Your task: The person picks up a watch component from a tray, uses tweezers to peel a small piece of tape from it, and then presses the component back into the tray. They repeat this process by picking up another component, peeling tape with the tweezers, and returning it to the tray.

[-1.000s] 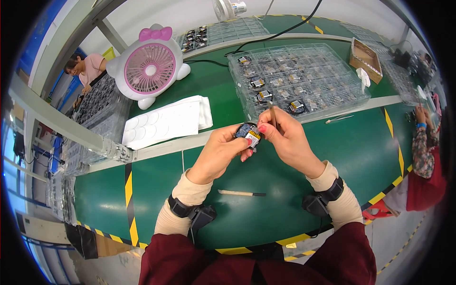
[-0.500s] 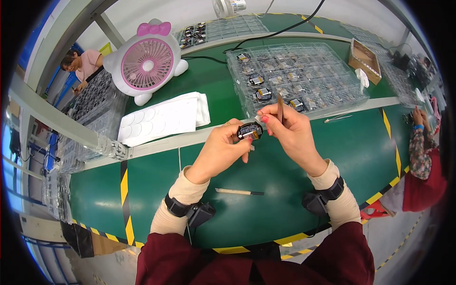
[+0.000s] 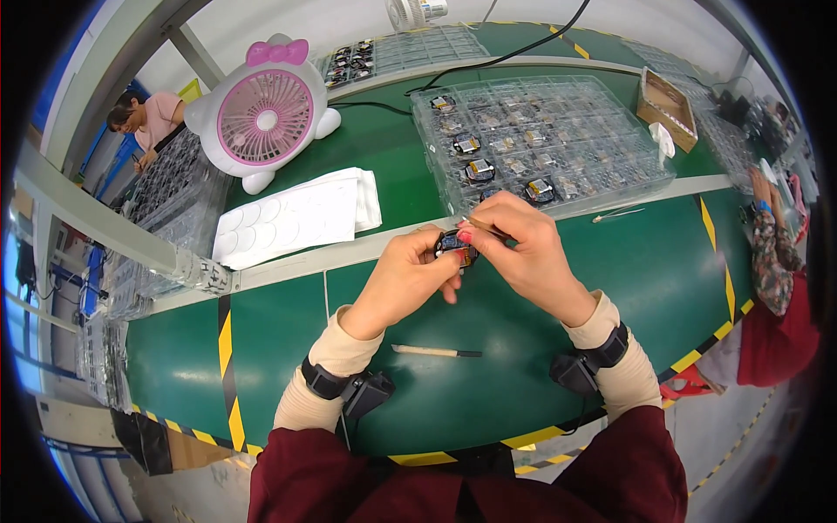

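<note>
Both forearms (image 3: 629, 375) are angled inward from the lower edge. A stick (image 3: 436, 351) is laid on the tabletop (image 3: 510, 314), lower centre. Mid-frame, a round module (image 3: 450, 241) is pinched by the left hand's (image 3: 401, 283) fingers; at its upper rim, a thin tool (image 3: 486, 228) is gripped in the right hand's (image 3: 527, 248) bent fingers. Beyond, a tray (image 3: 641, 181) is set.

Left hand (image 3: 403, 277) and right hand (image 3: 523, 248) partly cover a device (image 3: 452, 245), its tiny parts indistinct; the upper edge crops a white fan (image 3: 413, 13).
</note>
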Tool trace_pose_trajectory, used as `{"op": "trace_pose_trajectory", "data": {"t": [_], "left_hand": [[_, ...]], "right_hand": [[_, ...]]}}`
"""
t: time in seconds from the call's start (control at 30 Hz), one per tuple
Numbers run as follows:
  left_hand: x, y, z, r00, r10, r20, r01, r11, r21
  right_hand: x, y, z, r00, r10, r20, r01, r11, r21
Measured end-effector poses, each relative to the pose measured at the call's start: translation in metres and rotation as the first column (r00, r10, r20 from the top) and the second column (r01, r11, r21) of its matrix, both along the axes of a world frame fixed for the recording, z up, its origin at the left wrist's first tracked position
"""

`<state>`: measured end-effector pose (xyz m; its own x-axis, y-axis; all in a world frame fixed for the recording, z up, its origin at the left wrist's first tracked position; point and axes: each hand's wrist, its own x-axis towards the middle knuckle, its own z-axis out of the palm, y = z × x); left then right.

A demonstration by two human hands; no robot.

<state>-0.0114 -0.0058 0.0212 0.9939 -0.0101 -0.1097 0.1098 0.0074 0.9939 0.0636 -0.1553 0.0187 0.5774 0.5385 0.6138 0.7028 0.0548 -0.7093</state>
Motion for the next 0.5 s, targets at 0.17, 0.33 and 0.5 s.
{"op": "trace_pose_trajectory", "data": {"t": [0.17, 0.33, 0.5], "left_hand": [[-0.001, -0.0108, 0.0045, 0.994, 0.085, 0.07, -0.075, 0.988, -0.138], [-0.0025, -0.006, 0.0062, 0.999, 0.008, 0.046, -0.004, 0.997, -0.083], [-0.0028, -0.0022, 0.0059, 0.999, -0.044, -0.008, 0.044, 0.999, 0.013]], "right_hand": [[-0.0034, 0.0006, 0.0021, 0.998, -0.042, -0.041, 0.043, 0.999, 0.033], [-0.006, 0.0027, -0.0013, 0.991, -0.078, -0.104, 0.086, 0.994, 0.072], [-0.0033, -0.0013, -0.0002, 0.956, -0.026, -0.291, 0.044, 0.998, 0.055]]}}
